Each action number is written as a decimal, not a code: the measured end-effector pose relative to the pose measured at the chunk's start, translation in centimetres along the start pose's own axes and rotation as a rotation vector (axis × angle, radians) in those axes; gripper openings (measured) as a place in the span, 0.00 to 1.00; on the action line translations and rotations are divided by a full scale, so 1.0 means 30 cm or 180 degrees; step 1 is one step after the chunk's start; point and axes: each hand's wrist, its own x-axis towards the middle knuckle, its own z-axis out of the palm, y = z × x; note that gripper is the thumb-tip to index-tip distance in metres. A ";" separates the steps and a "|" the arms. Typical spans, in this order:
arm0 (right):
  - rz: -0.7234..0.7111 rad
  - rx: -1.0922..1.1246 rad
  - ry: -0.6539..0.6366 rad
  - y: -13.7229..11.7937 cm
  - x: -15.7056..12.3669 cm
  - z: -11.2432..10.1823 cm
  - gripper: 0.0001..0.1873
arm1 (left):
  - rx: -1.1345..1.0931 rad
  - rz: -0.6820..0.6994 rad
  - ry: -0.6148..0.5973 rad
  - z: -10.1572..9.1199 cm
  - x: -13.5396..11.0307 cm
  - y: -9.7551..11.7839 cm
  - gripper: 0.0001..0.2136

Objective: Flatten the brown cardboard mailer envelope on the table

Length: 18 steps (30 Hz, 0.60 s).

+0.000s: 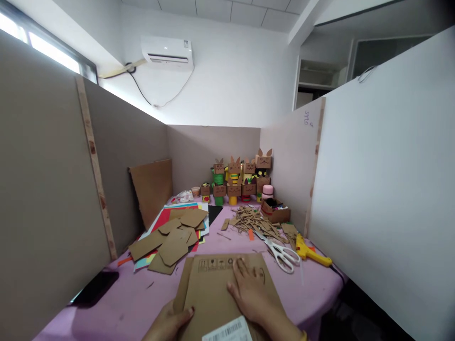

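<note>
A flat piece of cardboard with printed handling symbols and a white barcode label lies at the table's near edge, with another cardboard layer showing at its left side. My left hand grips its left edge, thumb on top and the other fingers hidden. My right hand rests flat on the upper right part of the cardboard, fingers stretched out. White-handled scissors lie just beyond my right hand, blades pointing away. A yellow glue gun lies to their right.
Cut cardboard pieces lie over coloured sheets at left. Cardboard scraps are heaped beyond the scissors, near a small open box. Several animal-faced cardboard figures stand at the back. A dark phone lies front left. Partitions enclose the table.
</note>
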 end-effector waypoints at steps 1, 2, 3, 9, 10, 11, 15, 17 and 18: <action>-0.0029 -0.0020 -0.0083 -0.004 0.005 0.013 0.34 | 0.0125 -0.0018 -0.0017 0.002 -0.005 0.007 0.36; -0.0043 -0.0020 -0.0112 -0.002 0.009 0.024 0.35 | 0.0276 -0.0040 -0.0030 0.006 -0.012 0.015 0.33; -0.0054 -0.0042 -0.0135 0.003 0.011 0.033 0.35 | 0.0428 -0.0068 -0.0044 0.011 -0.020 0.023 0.31; -0.0105 -0.0160 -0.0038 0.033 0.008 0.046 0.35 | 0.1077 -0.0020 -0.0066 0.032 -0.066 0.046 0.26; -0.0119 -0.0168 -0.0012 0.031 0.006 0.046 0.34 | 0.1258 0.0054 -0.0019 0.028 -0.071 0.048 0.25; -0.0127 -0.0169 0.0018 0.028 0.003 0.047 0.34 | 0.1490 0.0174 0.0079 0.023 -0.076 0.050 0.24; -0.0113 -0.0176 0.0249 0.016 -0.002 0.052 0.32 | 0.2764 0.1368 0.0957 0.023 -0.080 0.051 0.28; -0.0120 -0.0182 0.0337 0.018 0.000 0.055 0.31 | 0.3509 0.2267 0.1087 0.060 -0.077 0.018 0.27; -0.0126 -0.0182 0.0345 0.021 0.001 0.055 0.32 | 0.3883 0.2741 0.0955 0.087 -0.076 -0.012 0.24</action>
